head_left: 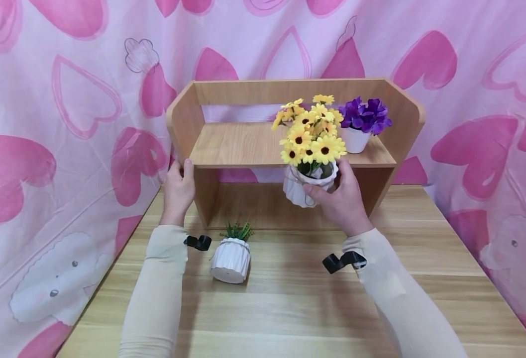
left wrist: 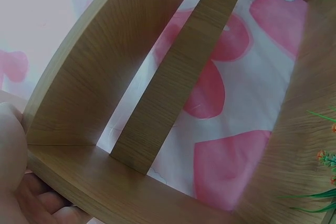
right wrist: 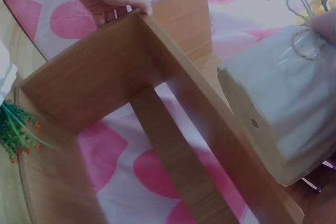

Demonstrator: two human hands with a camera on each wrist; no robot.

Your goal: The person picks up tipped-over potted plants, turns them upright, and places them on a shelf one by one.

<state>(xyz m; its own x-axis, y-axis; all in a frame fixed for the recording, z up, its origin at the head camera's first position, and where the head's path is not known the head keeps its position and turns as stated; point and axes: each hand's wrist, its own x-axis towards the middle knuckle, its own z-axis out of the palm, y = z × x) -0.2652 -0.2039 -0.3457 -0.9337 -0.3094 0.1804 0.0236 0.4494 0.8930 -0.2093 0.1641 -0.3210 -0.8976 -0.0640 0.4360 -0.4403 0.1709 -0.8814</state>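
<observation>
My right hand (head_left: 345,201) grips the side of a white ribbed flowerpot (head_left: 295,191) with yellow daisy-like flowers (head_left: 309,136), thumb across its front near the rim. The pot is held up in front of the upper board of a small wooden shelf (head_left: 240,144); its underside with a small hole shows in the right wrist view. With my left hand (head_left: 179,191) I hold the shelf's left side panel at the height of that board, the thumb in front and the fingers curled round the outside. Part of the right hand is hidden behind the pot.
A white pot of purple flowers (head_left: 357,140) stands at the right of the upper board. On the table (head_left: 289,298), before the shelf's left end, lies a tipped white pot (head_left: 231,261) with a green plant. Pink heart-patterned cloth (head_left: 88,74) hangs behind and at both sides.
</observation>
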